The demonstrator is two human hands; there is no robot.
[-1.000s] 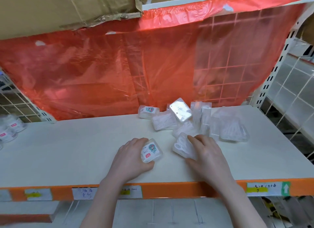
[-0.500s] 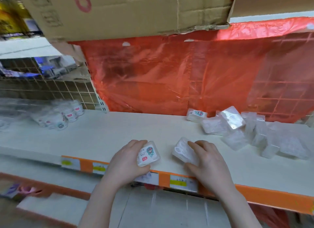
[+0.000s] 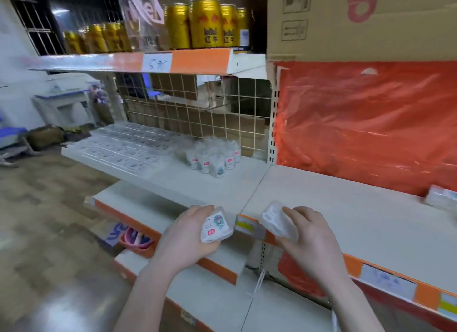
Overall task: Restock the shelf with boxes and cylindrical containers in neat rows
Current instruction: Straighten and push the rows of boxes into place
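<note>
My left hand [image 3: 184, 237] grips a small clear plastic box with a printed label [image 3: 216, 226], lifted in front of the shelf edge. My right hand [image 3: 309, 237] holds a second clear plastic box [image 3: 275, 220] with its plain side up, just above the front edge of the white shelf [image 3: 346, 208]. Both boxes are off the shelf surface. On the neighbouring shelf to the left stands a cluster of clear cylindrical containers [image 3: 214, 156] with red labels. Flat clear boxes lie in rows [image 3: 128, 144] further left on that shelf.
A red plastic sheet [image 3: 366, 126] hangs behind the right shelf under a cardboard box [image 3: 358, 20]. Another clear box [image 3: 440, 195] lies at the far right. Gold cans [image 3: 205, 22] line the upper shelf. A wire grid [image 3: 197, 119] backs the left shelf. A lower shelf [image 3: 210, 304] juts out below.
Both hands lifted their boxes off the right shelf and carried them left. My view swung left, so the pile of clear boxes left the frame and the left shelf came into sight.
</note>
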